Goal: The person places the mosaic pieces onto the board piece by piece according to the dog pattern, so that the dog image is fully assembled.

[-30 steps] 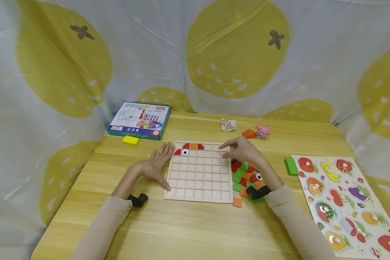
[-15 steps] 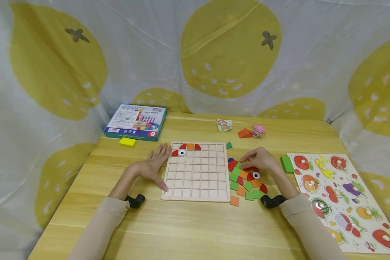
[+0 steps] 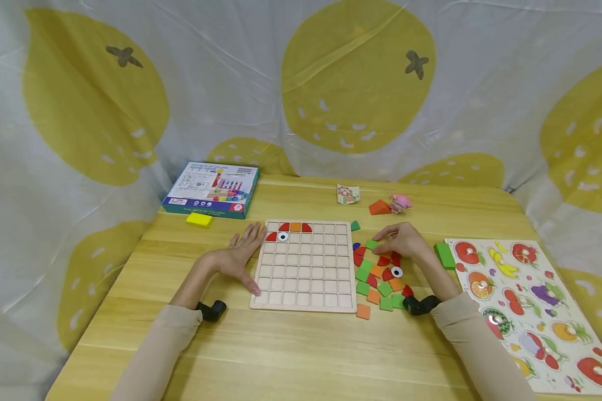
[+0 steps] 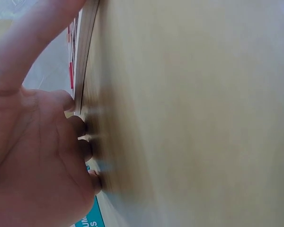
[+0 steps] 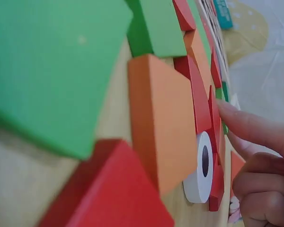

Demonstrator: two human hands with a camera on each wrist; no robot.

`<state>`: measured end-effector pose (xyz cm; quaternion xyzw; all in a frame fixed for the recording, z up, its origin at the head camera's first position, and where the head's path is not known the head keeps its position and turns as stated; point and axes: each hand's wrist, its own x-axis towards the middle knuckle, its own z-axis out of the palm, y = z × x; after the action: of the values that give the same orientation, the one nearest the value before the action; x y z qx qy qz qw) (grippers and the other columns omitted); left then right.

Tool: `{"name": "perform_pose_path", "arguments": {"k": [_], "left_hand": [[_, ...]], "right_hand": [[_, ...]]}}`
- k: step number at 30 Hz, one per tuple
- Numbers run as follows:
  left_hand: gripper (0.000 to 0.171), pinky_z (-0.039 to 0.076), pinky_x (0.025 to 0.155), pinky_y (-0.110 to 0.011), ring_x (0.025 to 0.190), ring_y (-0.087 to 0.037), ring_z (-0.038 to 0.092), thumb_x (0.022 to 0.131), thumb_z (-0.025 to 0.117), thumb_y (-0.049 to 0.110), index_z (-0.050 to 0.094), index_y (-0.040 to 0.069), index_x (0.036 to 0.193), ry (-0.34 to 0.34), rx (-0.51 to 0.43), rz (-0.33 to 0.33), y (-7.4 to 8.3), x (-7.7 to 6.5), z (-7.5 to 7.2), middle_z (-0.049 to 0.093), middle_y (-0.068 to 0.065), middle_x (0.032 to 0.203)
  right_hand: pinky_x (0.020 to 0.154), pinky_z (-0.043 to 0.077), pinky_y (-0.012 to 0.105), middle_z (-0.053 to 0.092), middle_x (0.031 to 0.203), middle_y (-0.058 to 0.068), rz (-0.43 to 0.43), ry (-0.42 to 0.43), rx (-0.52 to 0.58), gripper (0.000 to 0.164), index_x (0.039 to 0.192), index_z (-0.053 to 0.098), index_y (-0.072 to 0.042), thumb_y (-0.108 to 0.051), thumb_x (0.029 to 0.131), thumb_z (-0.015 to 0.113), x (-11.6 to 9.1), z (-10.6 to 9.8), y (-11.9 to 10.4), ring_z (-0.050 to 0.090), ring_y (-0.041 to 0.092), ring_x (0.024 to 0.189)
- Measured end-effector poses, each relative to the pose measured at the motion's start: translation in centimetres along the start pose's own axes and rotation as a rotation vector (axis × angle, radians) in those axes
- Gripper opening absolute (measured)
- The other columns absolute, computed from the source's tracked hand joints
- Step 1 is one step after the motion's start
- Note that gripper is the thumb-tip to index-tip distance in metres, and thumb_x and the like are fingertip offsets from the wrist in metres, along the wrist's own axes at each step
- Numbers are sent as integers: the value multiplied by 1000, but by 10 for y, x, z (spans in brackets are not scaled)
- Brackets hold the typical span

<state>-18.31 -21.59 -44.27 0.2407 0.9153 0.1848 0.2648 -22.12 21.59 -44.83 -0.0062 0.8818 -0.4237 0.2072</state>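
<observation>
The person is picking from the loose tile pile [image 3: 381, 278] just right of the grid board [image 3: 306, 266]: the right hand [image 3: 403, 242] is pinching a small green tile [image 3: 372, 244] at the pile's far edge, while the left hand [image 3: 241, 257], fingers straight, is pressing flat against the board's left edge. Seating the tile squarely in a cell is likely coming next. The blue box [image 3: 212, 189] far left is carrying print too small to read.

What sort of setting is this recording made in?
Probably a staged tabletop play corner, not a lived-in room: a wooden table enclosed by a draped lemon-print cloth, with children's toys on it, namely a grid puzzle board, loose coloured tiles and a fruit peg puzzle.
</observation>
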Motion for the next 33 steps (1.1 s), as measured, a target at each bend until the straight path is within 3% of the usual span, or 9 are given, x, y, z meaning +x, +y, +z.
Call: {"name": "perform_pose_path", "arguments": {"k": [7,12,19,26,29,33], "left_hand": [[148,-8,118,-64,147,-39,-21,57,86,58,-14,9,154,10,9,6,-1,0,2,-25,-19,159],[148,-8,117,-65,147,-40,-22,56,87,57,-14,8,153,8,0,8,-1,-1,0,-25,-19,159],[148,-8,116,-66,147,-41,-21,57,86,56,-14,7,153,4,-24,16,-2,0,1,-25,-20,158],[146,-8,117,-65,147,-39,-23,59,84,59,-16,9,153,-5,-8,3,-3,2,1,-26,-18,159],[146,-8,117,-65,147,-38,-23,59,84,59,-16,9,153,-8,-3,1,-2,1,0,-26,-18,159],[147,-8,116,-66,147,-39,-22,59,85,57,-16,8,153,-8,-8,6,-3,1,0,-26,-19,159]], "right_hand": [[51,32,25,40,54,-6,-54,14,-80,31,98,74,-7,-24,74,84,2,0,-3,35,12,53],[47,28,25,34,54,-4,-200,36,-55,26,99,75,-8,-21,78,81,1,12,-24,29,12,50],[50,24,25,28,52,-4,-264,-37,27,19,94,77,-15,-20,77,82,4,77,-88,22,13,50],[46,28,21,44,49,-4,-315,-38,56,18,90,78,-8,-14,74,84,23,149,-132,32,10,45],[46,28,21,56,58,0,-326,-24,59,18,89,78,-7,-12,73,84,30,164,-139,35,10,49],[48,29,22,62,68,1,-325,-12,20,20,87,78,-9,-14,70,86,35,172,-142,37,11,53]]}}
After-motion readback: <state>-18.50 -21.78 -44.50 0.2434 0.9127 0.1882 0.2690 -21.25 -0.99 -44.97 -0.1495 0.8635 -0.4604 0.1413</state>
